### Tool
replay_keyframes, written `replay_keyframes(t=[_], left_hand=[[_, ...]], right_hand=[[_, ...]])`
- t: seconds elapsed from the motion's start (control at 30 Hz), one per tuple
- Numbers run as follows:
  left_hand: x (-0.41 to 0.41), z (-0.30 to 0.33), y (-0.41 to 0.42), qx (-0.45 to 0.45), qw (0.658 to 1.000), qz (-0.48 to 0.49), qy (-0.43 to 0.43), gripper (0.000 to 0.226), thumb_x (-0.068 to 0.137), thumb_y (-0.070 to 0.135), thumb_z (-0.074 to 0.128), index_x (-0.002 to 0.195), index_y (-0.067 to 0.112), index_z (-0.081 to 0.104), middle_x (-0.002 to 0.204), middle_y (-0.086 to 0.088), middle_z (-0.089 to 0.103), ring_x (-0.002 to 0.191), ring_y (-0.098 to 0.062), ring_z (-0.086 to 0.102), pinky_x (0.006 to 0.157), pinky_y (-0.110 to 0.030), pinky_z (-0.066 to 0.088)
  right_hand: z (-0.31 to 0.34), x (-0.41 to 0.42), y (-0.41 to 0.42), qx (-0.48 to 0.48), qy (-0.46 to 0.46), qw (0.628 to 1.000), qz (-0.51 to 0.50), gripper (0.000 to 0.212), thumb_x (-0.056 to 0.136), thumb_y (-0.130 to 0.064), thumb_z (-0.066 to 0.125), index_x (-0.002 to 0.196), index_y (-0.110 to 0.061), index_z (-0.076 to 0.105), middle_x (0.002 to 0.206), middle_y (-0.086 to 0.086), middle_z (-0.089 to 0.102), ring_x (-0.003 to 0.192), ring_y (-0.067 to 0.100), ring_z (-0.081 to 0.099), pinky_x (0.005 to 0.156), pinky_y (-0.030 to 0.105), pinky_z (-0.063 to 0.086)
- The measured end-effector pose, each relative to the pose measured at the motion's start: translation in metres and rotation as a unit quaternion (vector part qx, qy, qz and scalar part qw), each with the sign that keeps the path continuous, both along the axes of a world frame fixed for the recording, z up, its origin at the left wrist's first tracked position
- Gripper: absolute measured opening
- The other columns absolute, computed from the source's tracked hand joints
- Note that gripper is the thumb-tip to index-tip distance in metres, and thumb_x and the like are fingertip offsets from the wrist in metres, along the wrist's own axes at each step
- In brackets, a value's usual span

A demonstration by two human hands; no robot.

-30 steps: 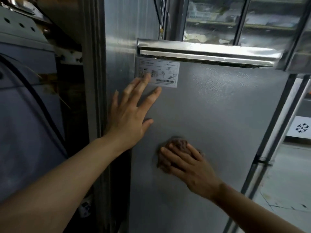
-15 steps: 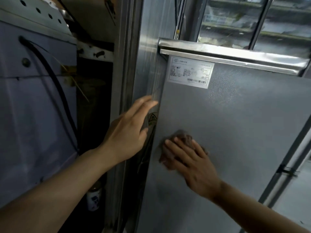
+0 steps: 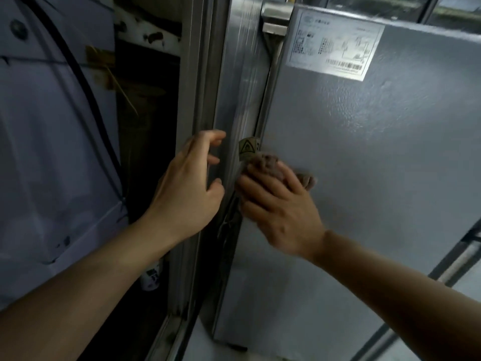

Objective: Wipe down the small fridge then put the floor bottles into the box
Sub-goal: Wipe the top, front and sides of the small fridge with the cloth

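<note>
The brown cloth [image 3: 270,165] has been carried leftward across the grey fridge panel [image 3: 364,165] to its left edge, just below the yellow warning sticker [image 3: 248,149], and is pressed flat there by the extended fingers of the right hand [image 3: 281,212]. The left hand [image 3: 187,188] has been lifted off the panel and is held left of the sticker, fingers loosely curled, gripping nothing. Wiping is judged unfinished; a bottle [image 3: 151,277] is glimpsed low in the dark gap, well below the sticker.
</note>
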State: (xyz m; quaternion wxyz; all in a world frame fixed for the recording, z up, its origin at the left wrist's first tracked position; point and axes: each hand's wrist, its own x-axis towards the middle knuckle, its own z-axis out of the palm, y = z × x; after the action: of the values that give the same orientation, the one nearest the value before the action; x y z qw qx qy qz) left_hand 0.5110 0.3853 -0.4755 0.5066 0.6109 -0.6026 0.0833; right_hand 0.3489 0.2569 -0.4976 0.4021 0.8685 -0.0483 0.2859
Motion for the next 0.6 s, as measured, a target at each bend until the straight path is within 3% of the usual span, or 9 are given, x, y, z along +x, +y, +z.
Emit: replay_keyframes(t=[0.17,0.27,0.4,0.5,0.6], left_hand=[[-0.005,-0.020,0.010,0.026,0.999,-0.006,-0.019,0.066,0.080,0.001,0.062,0.135,0.026,0.034,0.136,0.008,0.042,0.109,0.001,0.047,0.079,-0.009,0.035],[-0.015,-0.028,0.012,0.035,0.999,-0.013,-0.039,0.069,0.079,0.000,0.063,0.136,0.025,0.033,0.137,0.007,0.043,0.115,-0.003,0.046,0.090,-0.019,0.036],[-0.035,-0.026,0.003,0.005,0.998,-0.023,-0.057,0.073,0.073,-0.005,0.064,0.138,0.015,0.037,0.141,-0.001,0.041,0.129,-0.012,0.038,0.108,-0.016,0.024],[-0.051,-0.022,-0.010,-0.021,0.996,-0.019,-0.089,0.078,0.070,-0.006,0.065,0.141,0.008,0.035,0.148,-0.006,0.034,0.137,-0.021,0.032,0.114,-0.031,0.024],[-0.062,-0.026,-0.018,0.000,0.990,0.014,-0.141,0.084,0.071,-0.004,0.065,0.146,0.008,0.028,0.155,-0.006,0.022,0.141,-0.025,0.023,0.113,-0.042,0.025]], right_hand=[[-0.076,-0.028,0.016,-0.020,0.191,0.978,-0.083,0.051,0.081,-0.024,0.047,0.131,-0.023,0.058,0.152,0.002,0.035,0.139,0.024,0.037,0.116,0.047,0.009],[-0.067,-0.043,0.017,-0.054,0.220,0.970,-0.087,0.057,0.082,-0.023,0.039,0.138,-0.026,0.051,0.156,-0.002,0.024,0.143,0.018,0.023,0.115,0.045,0.006],[0.006,-0.061,0.005,-0.034,0.032,0.997,-0.060,0.050,0.091,-0.020,0.040,0.140,-0.023,0.047,0.153,0.000,0.027,0.142,0.022,0.025,0.114,0.047,0.014],[0.057,-0.075,-0.010,-0.050,-0.104,0.992,-0.056,0.046,0.098,-0.016,0.042,0.144,-0.020,0.043,0.153,0.008,0.030,0.144,0.026,0.024,0.115,0.049,0.020],[0.045,-0.079,-0.015,-0.018,-0.173,0.984,-0.032,0.045,0.096,-0.017,0.049,0.141,-0.014,0.047,0.153,0.014,0.027,0.145,0.032,0.020,0.115,0.051,0.018]])
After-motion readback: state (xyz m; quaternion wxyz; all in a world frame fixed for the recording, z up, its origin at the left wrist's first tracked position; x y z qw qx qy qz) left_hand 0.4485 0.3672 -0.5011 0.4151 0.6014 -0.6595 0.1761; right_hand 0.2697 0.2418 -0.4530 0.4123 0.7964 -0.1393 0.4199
